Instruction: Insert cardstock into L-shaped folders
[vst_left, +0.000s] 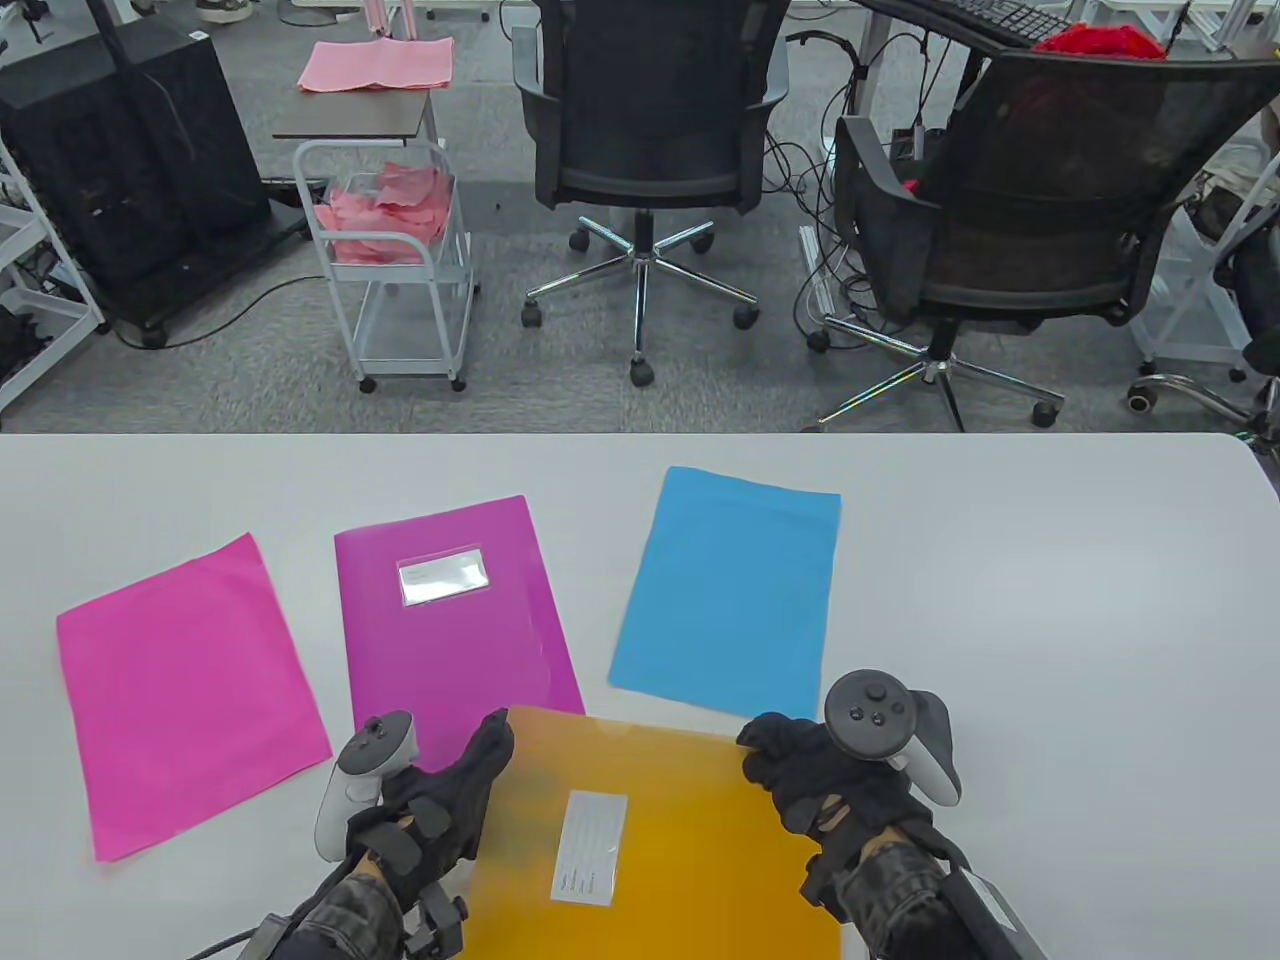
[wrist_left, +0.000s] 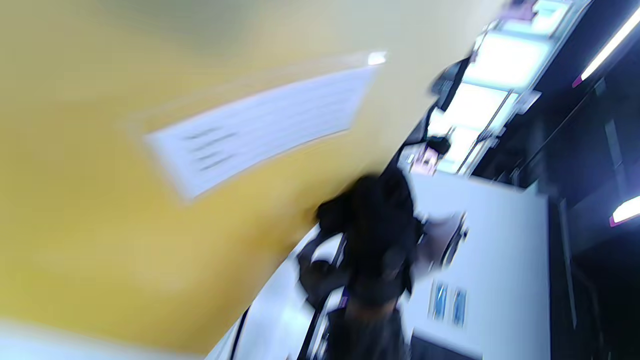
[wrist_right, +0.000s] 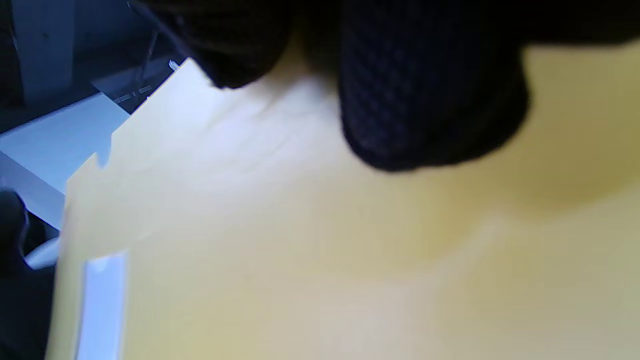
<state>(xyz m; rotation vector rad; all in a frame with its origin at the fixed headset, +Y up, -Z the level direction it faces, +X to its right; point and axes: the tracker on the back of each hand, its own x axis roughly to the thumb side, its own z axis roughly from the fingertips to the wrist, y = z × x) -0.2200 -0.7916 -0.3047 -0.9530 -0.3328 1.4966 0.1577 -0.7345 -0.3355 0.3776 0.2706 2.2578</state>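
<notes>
A translucent yellow L-shaped folder (vst_left: 660, 830) with a white label is held above the table's near edge. My left hand (vst_left: 470, 770) grips its far left corner and my right hand (vst_left: 775, 750) grips its far right corner. It fills the blurred left wrist view (wrist_left: 125, 200) and the right wrist view (wrist_right: 320, 260), where my gloved fingers (wrist_right: 430, 105) press on its top. A magenta folder (vst_left: 450, 610) with a label pocket lies behind it. A pink cardstock sheet (vst_left: 185, 690) lies at the left and a blue sheet (vst_left: 730, 590) at the right.
The white table (vst_left: 1050, 600) extends to the right of the sheets. Beyond its far edge stand two black office chairs (vst_left: 650, 150) and a white cart (vst_left: 400, 250) holding pink sheets.
</notes>
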